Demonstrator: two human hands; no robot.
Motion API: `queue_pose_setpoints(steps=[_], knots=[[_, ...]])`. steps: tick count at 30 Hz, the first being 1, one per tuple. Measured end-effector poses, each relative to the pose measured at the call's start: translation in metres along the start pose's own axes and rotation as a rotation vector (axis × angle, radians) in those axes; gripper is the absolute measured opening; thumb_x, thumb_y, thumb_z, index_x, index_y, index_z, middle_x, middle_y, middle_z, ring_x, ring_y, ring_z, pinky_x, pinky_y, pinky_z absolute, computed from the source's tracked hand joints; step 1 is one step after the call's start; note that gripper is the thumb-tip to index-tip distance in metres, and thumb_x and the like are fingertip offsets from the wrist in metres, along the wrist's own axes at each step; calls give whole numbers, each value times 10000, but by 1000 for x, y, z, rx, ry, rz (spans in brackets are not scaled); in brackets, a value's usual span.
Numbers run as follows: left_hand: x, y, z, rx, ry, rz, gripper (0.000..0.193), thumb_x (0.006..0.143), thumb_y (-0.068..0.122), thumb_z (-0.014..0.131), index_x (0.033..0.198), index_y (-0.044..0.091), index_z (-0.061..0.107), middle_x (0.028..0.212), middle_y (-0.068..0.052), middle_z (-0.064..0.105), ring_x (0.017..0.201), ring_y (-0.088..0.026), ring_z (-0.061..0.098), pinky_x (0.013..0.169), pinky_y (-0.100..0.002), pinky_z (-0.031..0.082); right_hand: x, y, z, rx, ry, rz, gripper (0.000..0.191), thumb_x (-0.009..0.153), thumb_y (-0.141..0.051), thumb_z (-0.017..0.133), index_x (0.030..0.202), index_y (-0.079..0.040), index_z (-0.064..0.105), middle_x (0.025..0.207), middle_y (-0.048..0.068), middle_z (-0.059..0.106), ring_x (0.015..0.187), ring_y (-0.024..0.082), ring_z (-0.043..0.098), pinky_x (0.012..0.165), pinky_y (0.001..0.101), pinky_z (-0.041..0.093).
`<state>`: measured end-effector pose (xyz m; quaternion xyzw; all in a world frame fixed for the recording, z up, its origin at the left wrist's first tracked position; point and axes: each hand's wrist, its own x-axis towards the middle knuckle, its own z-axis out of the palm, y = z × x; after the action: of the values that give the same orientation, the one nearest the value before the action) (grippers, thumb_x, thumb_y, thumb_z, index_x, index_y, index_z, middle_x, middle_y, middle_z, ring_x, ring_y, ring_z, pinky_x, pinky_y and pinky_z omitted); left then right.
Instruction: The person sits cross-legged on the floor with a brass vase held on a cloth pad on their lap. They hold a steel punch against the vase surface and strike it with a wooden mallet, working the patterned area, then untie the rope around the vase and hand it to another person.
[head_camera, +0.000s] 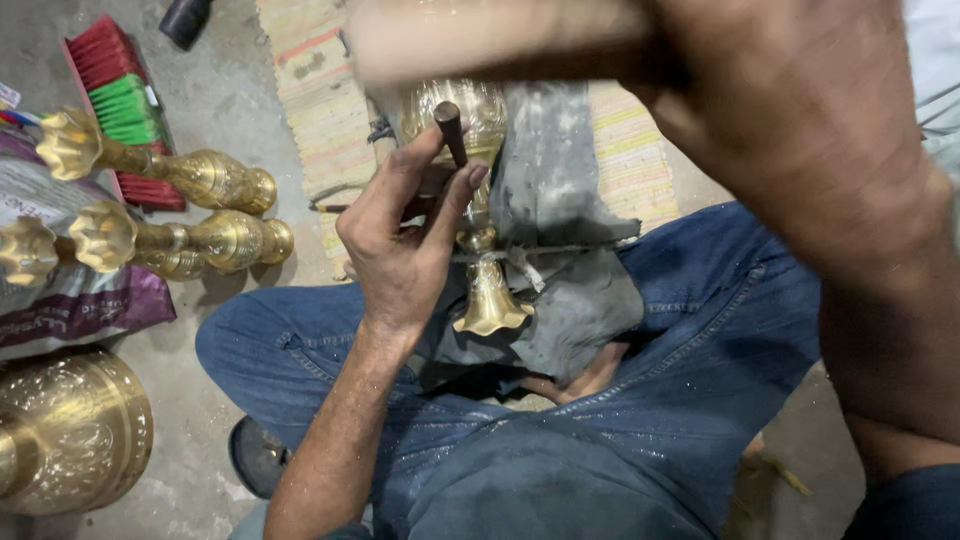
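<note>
- Nearest the camera, my right hand (800, 150) is raised high and close to the lens, blurred. It appears closed around a pale wooden handle (490, 40) that runs off to the left across the top of the view; I cannot see the head of that tool.
- Below it, my left hand (400, 250) is clenched around a dark metal punch (452, 130), thumb and fingers pinching it upright with its tip set against the brass lamp (480, 200).
- The brass lamp lies across my lap, wrapped partly in a grey cloth (560, 200), its flared foot (490, 310) pointing toward me and its rounded body away. I sit cross-legged in blue jeans (700, 340).
- As I judge it, the work on this piece is mid-way: the punch is placed and the striking arm is lifted, so a blow is under way. How much of the surface is already worked I cannot tell; the hand covers it.
- Further off to the left, on the floor (220, 100), lie several similar brass stands (200, 180), a large embossed brass bowl (70, 430) and a red-and-green brush (120, 100).
- Beyond the lamp lies a striped woven mat (320, 90).
</note>
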<state>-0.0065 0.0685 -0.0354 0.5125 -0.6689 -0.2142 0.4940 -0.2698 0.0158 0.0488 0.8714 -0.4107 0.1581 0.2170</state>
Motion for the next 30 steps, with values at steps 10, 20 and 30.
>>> queue_pose_setpoints(steps=[10, 20, 30], knots=[[-3, -6, 1, -58, 11, -28, 369, 1012, 45, 801, 1348, 37, 648, 1000, -37, 778, 887, -82, 758, 779, -244, 645, -2, 4, 7, 378, -56, 73, 92, 1052, -99, 750, 1062, -36, 683, 854, 75, 673, 748, 197, 646, 739, 381, 526], [-6, -9, -1, -38, 18, -43, 385, 1004, 66, 814, 1355, 67, 656, 965, -23, 784, 823, -75, 744, 712, -217, 599, 3, 0, 8, 161, 8, 6, 237, 1074, -195, 794, 1168, -24, 659, 909, 101, 661, 821, 228, 649, 796, 379, 520], [-9, -11, 0, -66, 57, 6, 342, 1012, 41, 811, 1315, 32, 655, 1001, -59, 773, 842, -68, 733, 739, -202, 600, 18, -9, -9, 62, 72, -71, 238, 1033, -158, 779, 1192, -41, 646, 1000, 100, 652, 929, 256, 648, 869, 411, 491]])
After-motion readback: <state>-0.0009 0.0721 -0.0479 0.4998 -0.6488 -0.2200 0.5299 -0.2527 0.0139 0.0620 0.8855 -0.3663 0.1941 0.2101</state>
